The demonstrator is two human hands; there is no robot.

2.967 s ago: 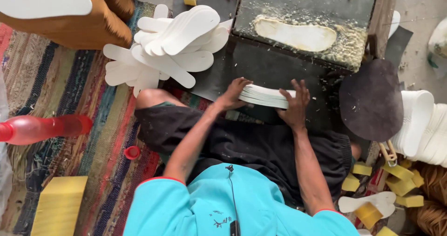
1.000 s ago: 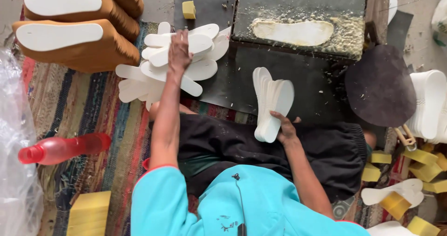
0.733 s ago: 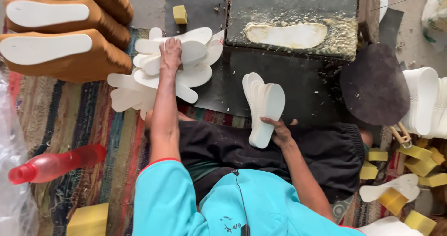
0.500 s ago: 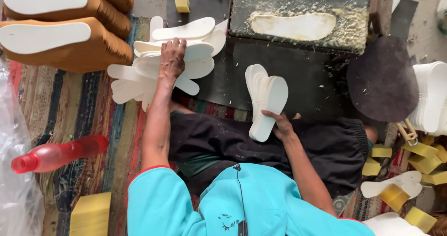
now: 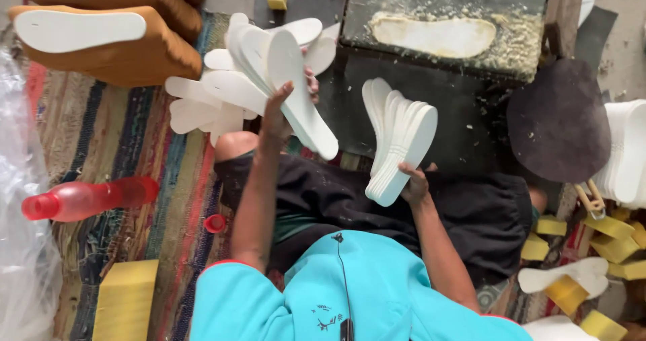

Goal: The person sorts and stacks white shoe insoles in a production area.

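two hands grip white insoles: left hand lifts a fanned bunch of insoles, right hand holds a stack upright near lap.

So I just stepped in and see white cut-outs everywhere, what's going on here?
A person sits on a striped rug, handling white foam insoles. The left hand lifts a fanned bunch of insoles above a loose pile on the rug. The right hand holds a neat stack of insoles upright over the lap. Ahead is a dark block with a crumb-covered sole shape. A red bottle lies on the rug to the left.
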